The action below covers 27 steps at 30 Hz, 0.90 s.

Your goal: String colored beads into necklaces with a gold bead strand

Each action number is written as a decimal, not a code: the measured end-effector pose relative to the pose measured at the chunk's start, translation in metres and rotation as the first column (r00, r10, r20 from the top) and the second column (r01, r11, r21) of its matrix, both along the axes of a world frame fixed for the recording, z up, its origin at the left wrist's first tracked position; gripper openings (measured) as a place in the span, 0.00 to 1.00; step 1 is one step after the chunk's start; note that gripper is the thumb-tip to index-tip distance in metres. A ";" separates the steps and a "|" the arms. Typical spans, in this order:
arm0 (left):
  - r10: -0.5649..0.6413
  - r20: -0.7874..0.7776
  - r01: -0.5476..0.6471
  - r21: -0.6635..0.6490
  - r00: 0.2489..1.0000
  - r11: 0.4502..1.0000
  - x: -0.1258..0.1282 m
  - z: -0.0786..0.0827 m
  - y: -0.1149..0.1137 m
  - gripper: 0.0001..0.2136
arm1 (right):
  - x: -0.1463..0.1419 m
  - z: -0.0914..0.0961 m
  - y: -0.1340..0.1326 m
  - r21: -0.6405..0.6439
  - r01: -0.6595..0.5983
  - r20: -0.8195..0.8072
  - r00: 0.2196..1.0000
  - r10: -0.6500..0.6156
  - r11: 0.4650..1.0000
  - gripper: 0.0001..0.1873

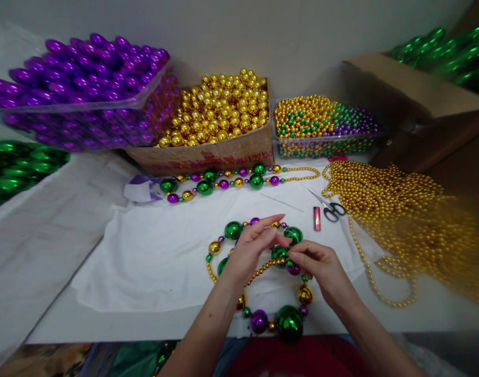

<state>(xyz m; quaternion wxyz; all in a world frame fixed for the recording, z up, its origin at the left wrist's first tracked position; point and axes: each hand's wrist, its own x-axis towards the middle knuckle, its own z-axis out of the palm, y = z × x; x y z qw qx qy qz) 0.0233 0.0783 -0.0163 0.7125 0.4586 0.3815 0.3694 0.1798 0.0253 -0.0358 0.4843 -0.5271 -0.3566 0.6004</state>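
Glossy necklace of round green, gold and purple beads (279, 253), lying in loose, overlapping loops on a white cloth (145, 251). Large green balls mix with medium gold and purple ones, tiny beads between them. Small plain gold beads curve along the far left; another stretch slants up toward the right hand (320, 263), whose fingertips pinch the strand beside a green ball. Nearest the viewer, a large green ball has a small gold bead, then a purple ball, to its left. The left hand and forearm (245, 256) hide part.
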 end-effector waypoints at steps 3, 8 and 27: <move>0.041 -0.129 -0.038 0.023 0.991 0.999 -0.005 -0.008 -0.004 0.15 | 0.005 0.004 -0.003 -0.026 0.017 -0.016 1.000 -0.017 1.000 0.11; -0.192 -0.335 0.265 0.187 0.922 0.946 0.009 -0.010 -0.020 0.07 | 0.007 0.006 -0.008 0.026 0.086 -0.019 0.996 -0.085 0.996 0.11; -0.559 -0.265 0.552 -0.108 0.786 0.827 0.053 0.000 -0.013 0.05 | 0.110 -0.045 0.100 -0.078 -0.078 0.989 0.123 0.087 0.994 0.17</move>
